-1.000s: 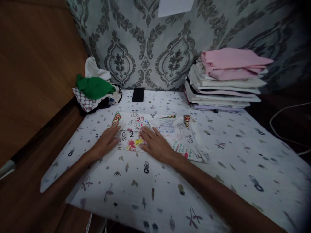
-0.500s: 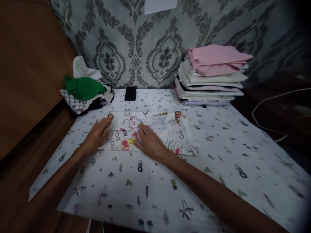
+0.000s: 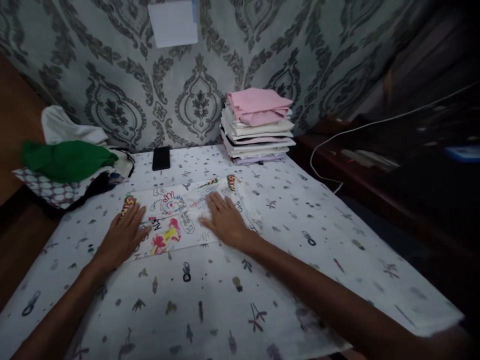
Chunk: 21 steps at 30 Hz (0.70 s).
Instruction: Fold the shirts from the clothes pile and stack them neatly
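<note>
A white garment [image 3: 170, 232] with coloured drawings and lettering lies folded into a long flat strip on the patterned cloth. My left hand [image 3: 122, 231] rests on its left end, fingers stretched out and a little apart. Over the right half, my right hand [image 3: 227, 222] lies palm down with its fingers spread, pressing the fabric flat. Neither hand grips the fabric. Part of the printing is hidden under both hands.
A stack of folded clothes [image 3: 258, 127], pink on top, stands at the back by the wall. Loose clothes [image 3: 71, 160], green and white, lie heaped at the left. A black phone [image 3: 161, 158] sits between them. A white cable [image 3: 318, 145] hangs at the right.
My right hand has slid right along the garment, uncovering drawings in its middle. My left hand stays at the left end, laid flatter. The head view has turned to the right.
</note>
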Each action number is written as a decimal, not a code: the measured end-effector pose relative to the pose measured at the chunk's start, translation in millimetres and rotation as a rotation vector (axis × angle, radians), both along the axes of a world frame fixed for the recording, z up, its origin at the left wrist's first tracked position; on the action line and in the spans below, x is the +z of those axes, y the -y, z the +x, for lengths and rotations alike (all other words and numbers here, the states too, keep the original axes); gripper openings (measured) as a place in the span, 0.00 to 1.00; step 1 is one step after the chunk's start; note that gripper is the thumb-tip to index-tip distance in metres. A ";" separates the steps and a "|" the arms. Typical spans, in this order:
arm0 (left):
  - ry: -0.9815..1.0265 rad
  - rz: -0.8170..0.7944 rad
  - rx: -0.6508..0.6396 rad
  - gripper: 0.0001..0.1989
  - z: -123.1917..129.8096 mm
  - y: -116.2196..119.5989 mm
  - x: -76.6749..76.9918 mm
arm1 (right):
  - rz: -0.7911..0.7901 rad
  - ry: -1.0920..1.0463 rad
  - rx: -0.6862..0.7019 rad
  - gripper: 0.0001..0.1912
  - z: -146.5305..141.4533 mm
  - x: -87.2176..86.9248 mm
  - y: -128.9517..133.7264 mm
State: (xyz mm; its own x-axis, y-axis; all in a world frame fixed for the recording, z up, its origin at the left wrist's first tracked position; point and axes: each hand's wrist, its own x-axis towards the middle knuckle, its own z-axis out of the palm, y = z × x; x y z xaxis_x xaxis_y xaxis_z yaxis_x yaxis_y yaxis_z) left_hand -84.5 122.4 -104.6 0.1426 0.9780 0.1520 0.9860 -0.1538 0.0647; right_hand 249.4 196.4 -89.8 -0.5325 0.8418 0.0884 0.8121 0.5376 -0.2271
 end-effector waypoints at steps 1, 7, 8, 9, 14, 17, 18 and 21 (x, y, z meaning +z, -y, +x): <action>0.010 -0.005 0.005 0.36 1.0 0.0 0.9 | 0.025 0.010 -0.012 0.43 9.8 -2.7 -1.7; 0.186 -0.048 0.059 0.35 8.8 1.2 9.3 | 0.101 0.061 -0.098 0.40 57.3 -13.1 -2.7; 0.259 -0.043 0.063 0.35 7.9 1.2 12.0 | 0.087 0.075 -0.116 0.40 62.5 -13.2 -2.4; 0.352 -0.028 0.073 0.35 5.8 0.8 15.2 | 0.070 0.087 -0.131 0.40 66.8 -12.7 -2.1; 1.009 0.046 0.483 0.27 -18.5 -5.1 42.0 | 0.109 -0.002 -0.158 0.37 62.0 1.3 2.3; 1.251 -0.097 0.647 0.22 -33.2 -8.7 59.0 | 0.101 -0.265 -0.042 0.35 27.2 15.3 12.2; 1.264 -0.157 0.649 0.22 -36.6 -9.3 63.0 | 0.049 -0.377 0.019 0.35 10.0 19.5 16.5; 1.102 -0.256 0.606 0.21 -42.6 -10.3 66.9 | -0.174 -0.659 0.164 0.32 -50.7 27.9 27.7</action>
State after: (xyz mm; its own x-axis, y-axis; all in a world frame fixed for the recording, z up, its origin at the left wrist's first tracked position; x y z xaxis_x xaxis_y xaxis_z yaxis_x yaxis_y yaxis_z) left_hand -127.1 132.7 -37.6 -0.4140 0.8607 -0.2963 0.3009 0.4366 0.8478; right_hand 198.6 168.7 -61.8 -0.5359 0.7861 0.3079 0.3868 0.5527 -0.7382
